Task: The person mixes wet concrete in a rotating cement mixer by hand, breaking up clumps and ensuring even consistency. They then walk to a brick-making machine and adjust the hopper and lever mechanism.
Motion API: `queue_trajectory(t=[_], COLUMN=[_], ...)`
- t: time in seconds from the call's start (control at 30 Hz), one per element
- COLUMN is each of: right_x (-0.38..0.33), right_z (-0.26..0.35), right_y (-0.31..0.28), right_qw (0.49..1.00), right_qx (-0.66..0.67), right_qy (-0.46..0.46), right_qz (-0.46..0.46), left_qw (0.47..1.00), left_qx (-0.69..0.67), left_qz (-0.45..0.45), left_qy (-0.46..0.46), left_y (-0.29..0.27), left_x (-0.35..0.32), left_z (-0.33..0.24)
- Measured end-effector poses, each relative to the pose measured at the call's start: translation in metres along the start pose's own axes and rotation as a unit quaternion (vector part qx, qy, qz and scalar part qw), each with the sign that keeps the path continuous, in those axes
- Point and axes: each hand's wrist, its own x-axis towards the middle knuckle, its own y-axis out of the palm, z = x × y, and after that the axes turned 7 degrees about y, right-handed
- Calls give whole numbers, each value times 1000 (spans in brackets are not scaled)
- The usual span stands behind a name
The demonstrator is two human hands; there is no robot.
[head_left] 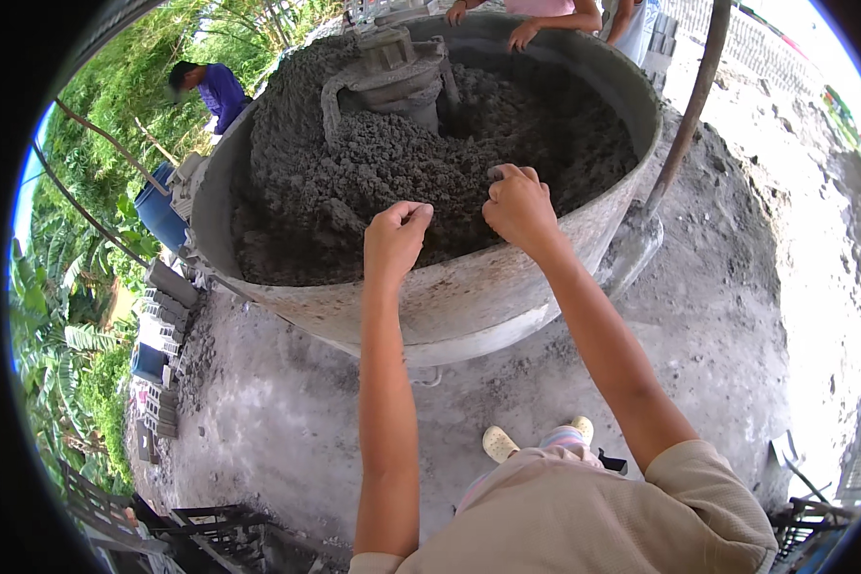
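Observation:
A large round concrete mixer pan (430, 311) stands in front of me, its wall caked with grey. Damp, crumbly grey concrete mix (354, 172) fills it, heaped higher on the left. A crusted central hub with mixing arms (392, 81) rises out of the mix toward the far side. My left hand (397, 241) hovers over the pan's near rim, its fingers curled in a pinch. To its right, my right hand (521, 206) is also closed, a little farther over the mix. Whatever the fingers of either hand hold, if anything, is too small or hidden to make out.
Another person's hands (523, 35) are at the far rim. A person in a purple shirt (222, 96) bends at the left, near a blue drum (163, 210). Hollow blocks (160, 407) are stacked at left. A slanted pole (694, 105) stands right, beside a sand heap (727, 220).

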Motion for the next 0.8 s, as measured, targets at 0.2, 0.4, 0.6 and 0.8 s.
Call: queue_trajectory(t=[0.2,0.4,0.6,0.8], right_x=[-1,1,0,0], right_z=[1,-1,2,-2], right_y=[2,6,1,5], right_qw=[998,997,998,994], right_qx=[-3,59,40,33], right_qy=[0,13,13,5], right_qz=[-55,-51,-36,-101], left_qw=[1000,1000,1000,999], left_qx=[-12,1,3,-22], left_qz=[3,3,-4,12], left_qy=[-6,-8,5,-43], left_y=[-2,0,-2,-2], left_x=[-1,0,0,-3], left_z=[-3,0,1,-10])
